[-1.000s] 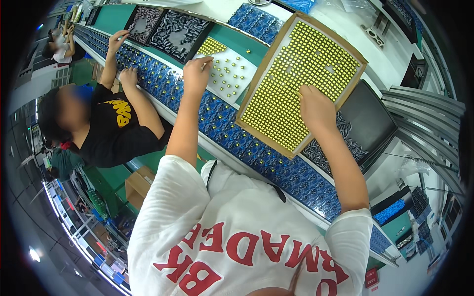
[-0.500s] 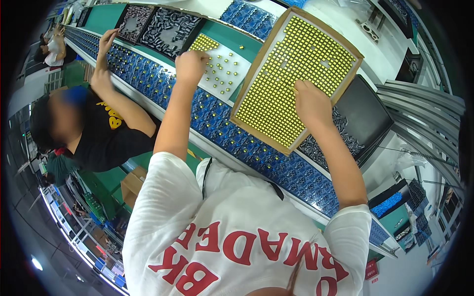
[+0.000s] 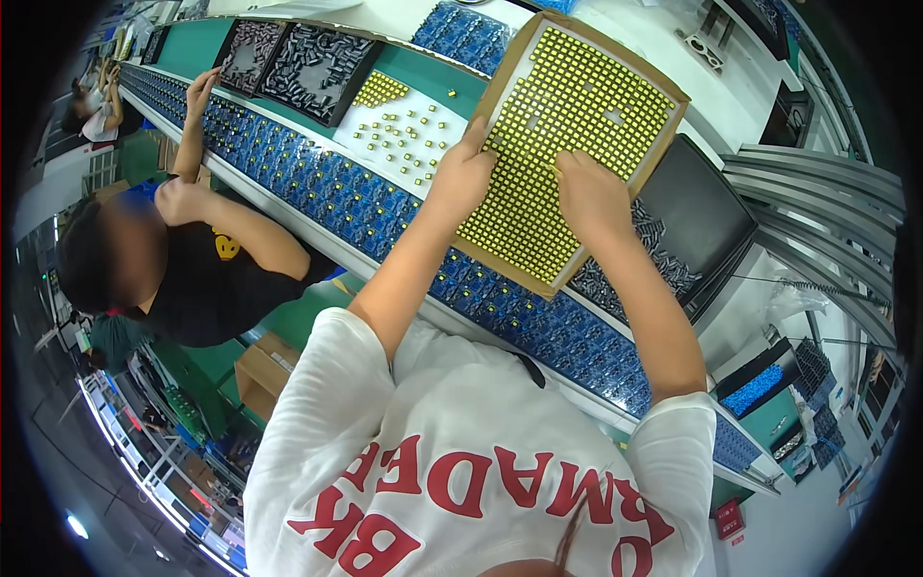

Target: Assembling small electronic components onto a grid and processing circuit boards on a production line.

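Note:
A shallow cardboard tray (image 3: pixel 678 104), packed with rows of small yellow-topped square components (image 3: pixel 538 207), lies tilted in front of me. At its left border is my left hand (image 3: pixel 461 183), fingers closed, its fingertips against the tray's edge and outer components. My right hand (image 3: pixel 593 200) is over the tray's right half, finger and thumb pinched together at the yellow components. Whatever either hand holds is too small or hidden to make out. Below the tray runs a long row of blue circuit boards (image 3: pixel 385 213), many carrying a yellow component.
Left of the tray, a white sheet (image 3: pixel 370 149) bears loose yellow components. Black bins of dark cylindrical parts (image 3: pixel 312 72) stand farther left; another black bin (image 3: pixel 697 207) sits under the tray's right side. A co-worker in black (image 3: pixel 221 279) reaches over the boards at left.
My left hand has moved right from the white sheet to the tray's left border. My right hand has shifted slightly left over the tray. The co-worker's nearer arm has drawn back.

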